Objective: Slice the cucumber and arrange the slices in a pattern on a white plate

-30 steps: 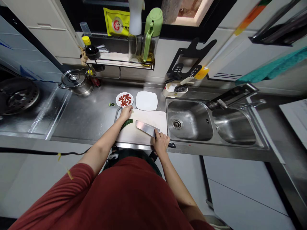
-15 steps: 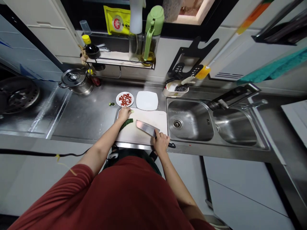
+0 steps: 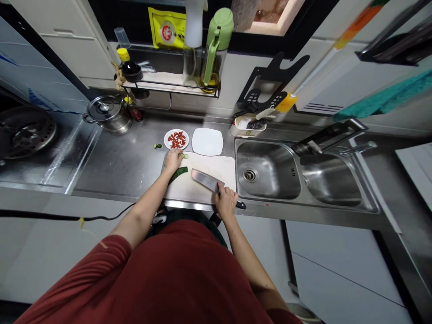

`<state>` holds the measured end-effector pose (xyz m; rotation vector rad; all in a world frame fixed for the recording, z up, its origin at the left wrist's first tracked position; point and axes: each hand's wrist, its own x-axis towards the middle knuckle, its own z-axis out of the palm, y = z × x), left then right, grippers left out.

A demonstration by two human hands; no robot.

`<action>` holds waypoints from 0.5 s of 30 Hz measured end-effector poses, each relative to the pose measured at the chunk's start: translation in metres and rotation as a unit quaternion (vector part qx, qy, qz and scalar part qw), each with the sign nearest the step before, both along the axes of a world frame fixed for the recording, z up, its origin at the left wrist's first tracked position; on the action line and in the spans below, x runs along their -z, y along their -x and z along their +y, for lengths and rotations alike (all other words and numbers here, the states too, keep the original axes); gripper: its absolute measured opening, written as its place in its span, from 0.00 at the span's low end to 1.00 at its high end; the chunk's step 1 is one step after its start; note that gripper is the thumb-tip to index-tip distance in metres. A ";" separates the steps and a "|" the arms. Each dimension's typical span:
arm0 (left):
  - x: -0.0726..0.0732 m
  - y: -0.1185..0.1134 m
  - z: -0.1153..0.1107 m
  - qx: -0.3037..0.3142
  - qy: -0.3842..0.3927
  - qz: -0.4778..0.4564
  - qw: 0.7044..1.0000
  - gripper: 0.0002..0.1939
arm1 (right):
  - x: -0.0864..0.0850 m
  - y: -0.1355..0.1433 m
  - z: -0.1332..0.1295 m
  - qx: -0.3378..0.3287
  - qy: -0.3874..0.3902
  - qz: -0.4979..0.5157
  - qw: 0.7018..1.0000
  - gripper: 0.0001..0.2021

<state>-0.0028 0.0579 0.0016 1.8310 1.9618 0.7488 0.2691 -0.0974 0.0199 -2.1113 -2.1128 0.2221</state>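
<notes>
My right hand [image 3: 227,198] is closed round the black handle of a cleaver [image 3: 204,180], whose broad blade lies over the middle of a white cutting board [image 3: 202,198], pointing left. At the board's upper left, my left hand [image 3: 173,160] has its fingers on a pale green piece of cucumber [image 3: 185,156]; the far end of that piece is hidden by the hand. Just below the hand rests a dark green length of cucumber [image 3: 178,173], skin side up, partly behind my left wrist.
Beyond the board stand a white plate of chopped red bits [image 3: 176,139] and a square white plate [image 3: 207,141]. Two cucumber ends [image 3: 157,146] lie left of them. A double sink [image 3: 270,171] is to the right, a lidded steel pot [image 3: 108,116] at the back left.
My left hand has shifted very slightly at the cucumber piece, and more of its pale green shows. The cleaver and right hand stay almost in place.
</notes>
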 end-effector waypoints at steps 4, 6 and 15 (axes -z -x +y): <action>-0.004 0.009 -0.020 -0.115 -0.056 -0.104 0.986 0.15 | 0.002 0.000 0.002 0.033 -0.018 0.091 0.995 0.23; -0.005 0.015 -0.033 -0.148 -0.067 -0.130 0.978 0.15 | 0.002 0.002 0.005 0.056 -0.023 0.157 0.986 0.21; -0.015 0.022 -0.085 -0.058 -0.034 -0.102 0.992 0.12 | -0.008 0.019 0.022 0.091 0.033 0.243 0.965 0.24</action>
